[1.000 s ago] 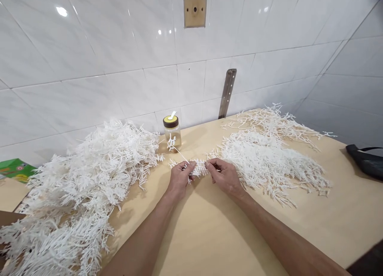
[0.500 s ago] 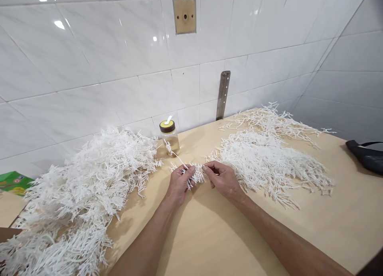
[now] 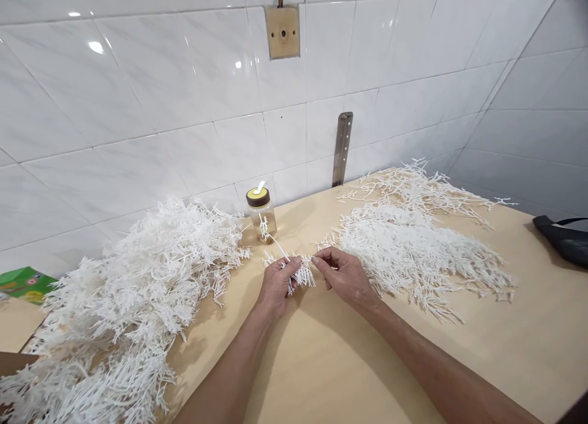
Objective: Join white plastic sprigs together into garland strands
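Between finger and thumb, my left hand (image 3: 274, 287) grips a white branching sprig (image 3: 303, 276), perhaps plastic, whose thin stem sticks up toward the jar. My right hand (image 3: 343, 276) is closed in a pinch at the sprig's right end, just above the table. What lies between those right fingertips is too small to see well. A large heaped pile of white sprigs (image 3: 138, 289) lies to the left of my hands. On the right, a flatter pile of similar sprigs (image 3: 408, 246) is spread close to my right hand.
A clear jar (image 3: 261, 222) with a brown and yellow lid stands behind my hands on the wooden table (image 3: 340, 363). More thin white branches (image 3: 413, 188) lie at the back right. A black item (image 3: 563, 240) rests at the right edge, a green packet (image 3: 30, 283) far left. Tiled wall behind.
The view has shifted slightly. The sprig's upright stem has tilted a little to the right. Both hands keep nearly the same place and grip.
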`<state>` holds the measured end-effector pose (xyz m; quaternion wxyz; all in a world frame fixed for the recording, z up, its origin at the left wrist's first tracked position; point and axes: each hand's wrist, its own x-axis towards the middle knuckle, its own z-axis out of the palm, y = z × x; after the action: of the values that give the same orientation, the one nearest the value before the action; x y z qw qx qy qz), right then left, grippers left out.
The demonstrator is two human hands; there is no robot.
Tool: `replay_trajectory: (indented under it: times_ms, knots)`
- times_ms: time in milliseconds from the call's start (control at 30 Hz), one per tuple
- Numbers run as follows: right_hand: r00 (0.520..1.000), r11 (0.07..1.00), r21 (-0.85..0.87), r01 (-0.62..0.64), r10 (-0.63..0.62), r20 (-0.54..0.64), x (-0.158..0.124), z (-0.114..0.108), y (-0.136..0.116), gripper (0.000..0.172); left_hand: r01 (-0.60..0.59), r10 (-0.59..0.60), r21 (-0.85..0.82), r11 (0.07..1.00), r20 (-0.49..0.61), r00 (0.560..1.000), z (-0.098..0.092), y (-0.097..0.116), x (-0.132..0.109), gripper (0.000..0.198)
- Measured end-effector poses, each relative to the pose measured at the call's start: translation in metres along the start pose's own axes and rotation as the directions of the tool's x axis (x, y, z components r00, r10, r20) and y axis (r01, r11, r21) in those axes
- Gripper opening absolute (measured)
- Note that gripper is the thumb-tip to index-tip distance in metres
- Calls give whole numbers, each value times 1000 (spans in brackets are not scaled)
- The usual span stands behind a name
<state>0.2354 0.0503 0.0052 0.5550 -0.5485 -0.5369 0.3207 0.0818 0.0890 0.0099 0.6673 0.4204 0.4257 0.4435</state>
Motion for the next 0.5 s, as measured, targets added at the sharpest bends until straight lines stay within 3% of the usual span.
replay_trajectory:
  times_ms: [233, 500]
  knots:
    - [998, 1000, -28, 14, -12, 64, 0, -1, 1, 28, -10, 9, -83, 996, -15, 1000, 1, -2, 0, 41]
    - [997, 999, -34, 21, -18, 75, 1, -3, 1, 27, -31, 32, 51, 998, -21, 999, 4, -5, -1, 41]
